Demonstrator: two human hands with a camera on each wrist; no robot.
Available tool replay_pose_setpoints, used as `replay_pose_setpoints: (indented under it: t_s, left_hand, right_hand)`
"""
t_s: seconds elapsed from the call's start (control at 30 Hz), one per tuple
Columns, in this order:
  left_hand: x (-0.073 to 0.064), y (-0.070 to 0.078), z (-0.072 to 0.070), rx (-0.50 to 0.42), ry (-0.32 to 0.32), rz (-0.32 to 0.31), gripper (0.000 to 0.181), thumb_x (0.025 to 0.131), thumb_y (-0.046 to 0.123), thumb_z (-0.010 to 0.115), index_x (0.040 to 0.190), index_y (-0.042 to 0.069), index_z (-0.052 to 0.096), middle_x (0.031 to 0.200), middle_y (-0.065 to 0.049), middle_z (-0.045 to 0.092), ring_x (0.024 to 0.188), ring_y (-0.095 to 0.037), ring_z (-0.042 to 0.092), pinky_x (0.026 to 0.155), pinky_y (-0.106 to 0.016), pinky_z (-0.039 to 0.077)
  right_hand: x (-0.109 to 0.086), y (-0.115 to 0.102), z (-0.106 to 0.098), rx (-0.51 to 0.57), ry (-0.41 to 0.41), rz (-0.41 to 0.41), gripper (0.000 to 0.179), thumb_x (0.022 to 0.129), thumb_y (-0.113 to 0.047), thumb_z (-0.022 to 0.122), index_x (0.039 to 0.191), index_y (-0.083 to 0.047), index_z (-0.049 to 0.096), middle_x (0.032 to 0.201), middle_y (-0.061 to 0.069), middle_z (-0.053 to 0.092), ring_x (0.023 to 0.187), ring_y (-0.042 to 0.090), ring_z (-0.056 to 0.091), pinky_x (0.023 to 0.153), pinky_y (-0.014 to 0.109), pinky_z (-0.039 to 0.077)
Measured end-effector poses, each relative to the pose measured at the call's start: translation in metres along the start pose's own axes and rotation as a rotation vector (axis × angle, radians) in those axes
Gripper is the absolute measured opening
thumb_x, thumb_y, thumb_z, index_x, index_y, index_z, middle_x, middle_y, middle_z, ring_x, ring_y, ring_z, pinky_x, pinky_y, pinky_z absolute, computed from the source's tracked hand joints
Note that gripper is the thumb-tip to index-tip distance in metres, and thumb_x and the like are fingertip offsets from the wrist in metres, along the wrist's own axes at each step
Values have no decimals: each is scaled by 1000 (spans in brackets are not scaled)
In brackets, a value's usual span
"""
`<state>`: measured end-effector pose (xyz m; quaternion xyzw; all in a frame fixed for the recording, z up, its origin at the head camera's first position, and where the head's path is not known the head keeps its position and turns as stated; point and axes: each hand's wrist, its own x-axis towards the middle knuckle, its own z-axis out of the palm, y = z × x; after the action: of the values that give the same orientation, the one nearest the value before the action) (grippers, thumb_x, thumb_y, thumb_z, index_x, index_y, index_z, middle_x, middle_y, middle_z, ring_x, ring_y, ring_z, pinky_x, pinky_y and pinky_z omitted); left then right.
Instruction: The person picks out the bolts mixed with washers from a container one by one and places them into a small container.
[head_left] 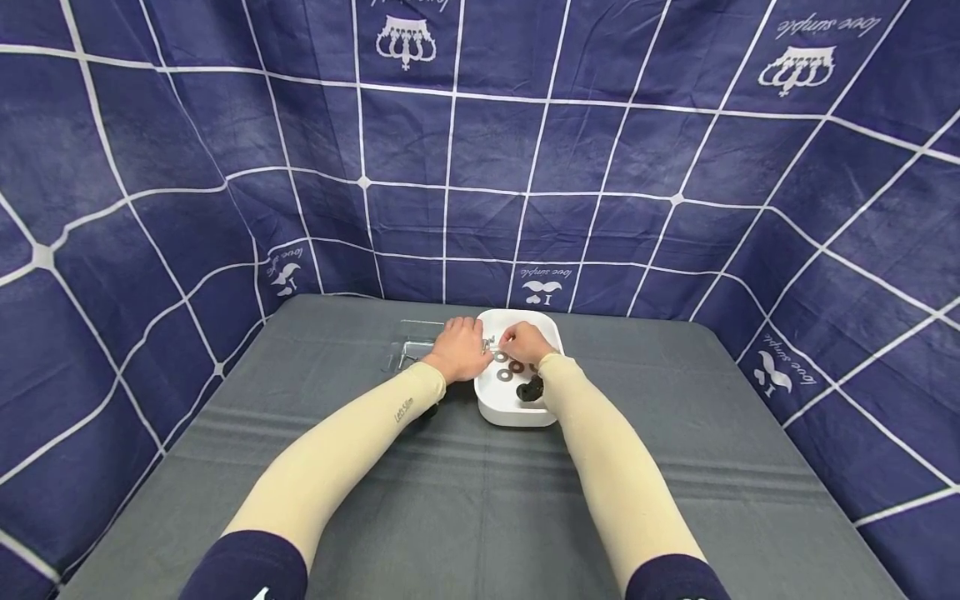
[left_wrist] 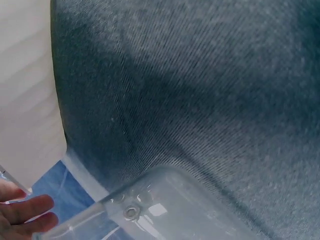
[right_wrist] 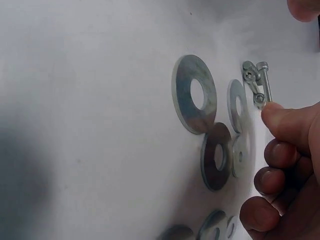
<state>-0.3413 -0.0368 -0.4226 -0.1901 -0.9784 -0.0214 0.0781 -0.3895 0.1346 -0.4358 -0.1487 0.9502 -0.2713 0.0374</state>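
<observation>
My right hand [head_left: 525, 343] is over the white tray [head_left: 517, 415]. Its thumb and forefinger pinch the lower end of a socket-head bolt [right_wrist: 266, 82], while the other fingers curl loosely below. Against that bolt lie more small bolts [right_wrist: 248, 74]. Several flat metal washers [right_wrist: 183, 102] are spread on the tray floor beside the hand. My left hand [head_left: 459, 350] rests at the tray's left rim, its thumb reaching over the inside. In the left wrist view, the left fingers [left_wrist: 27, 210] stretch out past the tray's wall, relaxed and slightly spread.
Left of the tray is a clear plastic box [head_left: 412, 350], partly behind my left hand. Grey cloth [head_left: 480, 508] covers the table. Blue curtains with white lines [head_left: 487, 142] rise at the back and both sides.
</observation>
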Motion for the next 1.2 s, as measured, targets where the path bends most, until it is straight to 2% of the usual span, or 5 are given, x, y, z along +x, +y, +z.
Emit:
replay_pose_setpoints:
  t_s: [0.33, 0.6, 0.77, 1.0, 1.2]
  left_hand:
    - [-3, -8, -7, -42, -30, 3, 68, 98, 50, 45, 142, 0, 48, 131, -20, 57, 127, -37, 51, 113, -52, 35]
    - [-7, -13, -8, -45, -58, 5, 64, 102, 49, 40, 151, 7, 44, 139, -21, 52, 133, -37, 47, 115, -53, 33]
    - [-9, -21, -12, -49, -53, 9, 64, 104, 51, 38, 148, 7, 48, 140, -20, 51, 134, -36, 46, 114, -51, 35]
    - [-14, -34, -15, -69, -38, -13, 61, 103, 49, 41, 147, 8, 50, 142, -19, 51, 135, -35, 45, 112, -53, 38]
    - [-19, -45, -14, -59, -48, -43, 62, 104, 50, 40, 150, 9, 47, 149, -19, 46, 141, -35, 40, 114, -54, 35]
  right_hand:
    - [-4, 1, -7, 3, 12, -20, 15, 92, -10, 61, 87, -3, 72, 82, 5, 65, 76, 18, 55, 73, 27, 43]
    - [-7, 4, -12, 0, 17, -43, 16, 95, -11, 60, 88, -3, 71, 82, 4, 64, 80, 19, 55, 75, 28, 42]
    - [-7, -1, -17, 18, 43, -79, 15, 94, -10, 61, 89, -1, 72, 84, 6, 66, 84, 21, 57, 79, 31, 44]
    - [-5, -9, -23, 52, 47, -111, 15, 94, -9, 61, 91, 1, 72, 77, 3, 61, 75, 18, 53, 72, 28, 42]
    - [-6, -14, -29, 70, 56, -117, 14, 93, -8, 62, 92, 1, 72, 81, 4, 62, 77, 17, 52, 74, 28, 42]
